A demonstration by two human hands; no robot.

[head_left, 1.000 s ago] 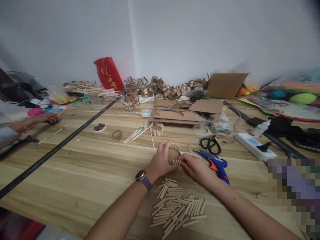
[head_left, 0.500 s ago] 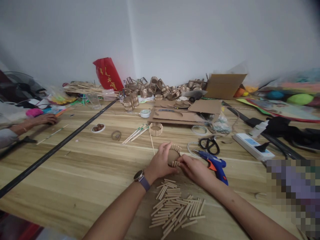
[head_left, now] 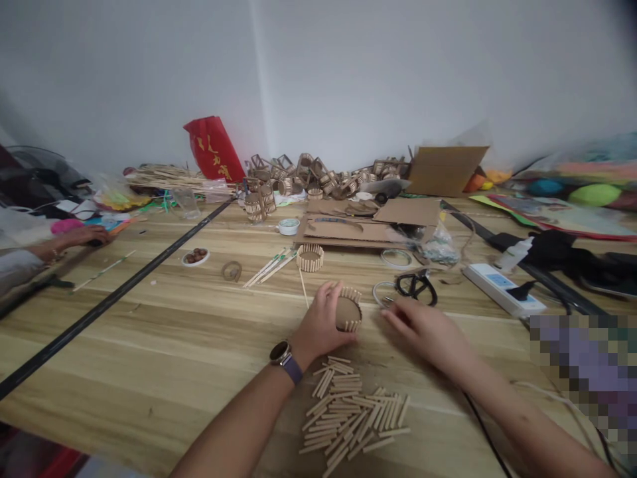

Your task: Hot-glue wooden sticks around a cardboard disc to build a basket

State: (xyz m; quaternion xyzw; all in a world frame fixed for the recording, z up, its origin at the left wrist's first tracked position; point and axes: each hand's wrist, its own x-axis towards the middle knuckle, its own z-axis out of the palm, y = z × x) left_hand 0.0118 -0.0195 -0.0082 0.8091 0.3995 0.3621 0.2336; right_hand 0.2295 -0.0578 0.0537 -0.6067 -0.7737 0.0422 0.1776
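Note:
My left hand (head_left: 318,328) is closed round a small round cardboard basket (head_left: 348,312) with short wooden sticks glued along its rim, and holds it tilted just above the table. My right hand (head_left: 423,328) is off the basket and lies to its right, over the spot where the blue glue gun lay. The gun is hidden under the hand and the fingers are smeared. A black cable (head_left: 480,415) runs out from under my right forearm. A heap of short wooden sticks (head_left: 351,415) lies on the table below both hands.
Black scissors (head_left: 415,287), tape rings and a white power strip (head_left: 502,289) lie to the right. A finished stick basket (head_left: 310,257), flat cardboard (head_left: 358,230) and a pile of baskets (head_left: 318,176) are behind. Another person's hand (head_left: 84,236) rests at far left. A black rod (head_left: 114,292) crosses the table.
My right hand has let go of the basket and moved right, onto the place of the glue gun. My left hand still holds the basket.

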